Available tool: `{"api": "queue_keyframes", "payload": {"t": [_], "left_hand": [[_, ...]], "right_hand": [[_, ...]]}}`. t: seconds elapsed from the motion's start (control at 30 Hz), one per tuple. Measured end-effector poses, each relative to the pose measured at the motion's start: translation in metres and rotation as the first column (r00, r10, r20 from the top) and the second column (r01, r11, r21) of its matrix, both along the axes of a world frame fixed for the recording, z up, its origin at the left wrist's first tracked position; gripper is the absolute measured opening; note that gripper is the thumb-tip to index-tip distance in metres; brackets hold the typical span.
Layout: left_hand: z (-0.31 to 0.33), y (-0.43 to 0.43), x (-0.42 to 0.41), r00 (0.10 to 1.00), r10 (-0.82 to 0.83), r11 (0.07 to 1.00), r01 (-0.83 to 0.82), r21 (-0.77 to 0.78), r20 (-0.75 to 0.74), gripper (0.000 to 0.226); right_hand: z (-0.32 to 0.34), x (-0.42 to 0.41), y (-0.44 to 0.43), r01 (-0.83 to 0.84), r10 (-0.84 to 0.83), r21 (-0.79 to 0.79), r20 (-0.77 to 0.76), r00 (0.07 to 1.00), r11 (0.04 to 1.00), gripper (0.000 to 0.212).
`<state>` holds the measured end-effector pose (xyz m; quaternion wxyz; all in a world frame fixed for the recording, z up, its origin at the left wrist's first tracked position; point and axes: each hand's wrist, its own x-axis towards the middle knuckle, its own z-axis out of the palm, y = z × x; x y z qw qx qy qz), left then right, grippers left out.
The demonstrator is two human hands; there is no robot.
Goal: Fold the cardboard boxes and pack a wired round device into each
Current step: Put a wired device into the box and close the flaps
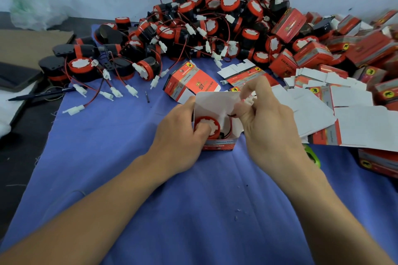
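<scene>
An open red-and-white cardboard box [217, 144] stands on the blue cloth in front of me, its lid flap raised. Inside it sits a round red-and-black device [213, 125] with a white top. My left hand [178, 133] grips the box's left wall, thumb pressing on the device. My right hand [267, 122] pinches the device's white connector [249, 100] and red wire just above the box's right side. A large heap of the same wired devices [204, 23] lies behind.
Flat unfolded boxes [323, 103] fan out at right, and packed red boxes [323, 49] pile up beyond them. A half-formed box [189, 86] lies behind the open one. A pen [43, 93] and cardboard sheets [32, 43] lie at left. A green object [312, 156] peeks out by my right wrist.
</scene>
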<state>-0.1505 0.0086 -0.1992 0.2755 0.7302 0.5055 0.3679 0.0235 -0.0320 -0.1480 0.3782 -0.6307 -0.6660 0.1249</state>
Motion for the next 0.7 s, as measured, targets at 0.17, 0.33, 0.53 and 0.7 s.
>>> {"api": "queue_keyframes", "payload": {"t": [0.17,0.33,0.53,0.7], "left_hand": [[-0.001,-0.001,0.0,1.0,-0.008,1.0,0.008,0.017,0.003,0.026],[0.0,-0.002,0.0,1.0,-0.013,1.0,0.012,0.022,0.014,0.016],[0.005,-0.003,0.0,1.0,-0.017,1.0,0.017,0.01,0.01,0.019],[0.002,-0.005,0.002,1.0,-0.01,0.999,0.011,0.034,-0.016,0.013]], "right_hand": [[0.0,-0.003,0.005,0.051,-0.012,-0.117,0.311,0.95,0.992,0.013],[0.01,-0.001,0.004,0.012,0.11,-0.235,0.498,0.86,0.972,0.015],[0.011,0.006,0.008,-0.086,0.233,-0.355,0.395,0.889,0.931,0.022],[-0.005,0.003,0.02,0.073,-0.073,-0.256,0.009,0.997,0.964,0.012]]}}
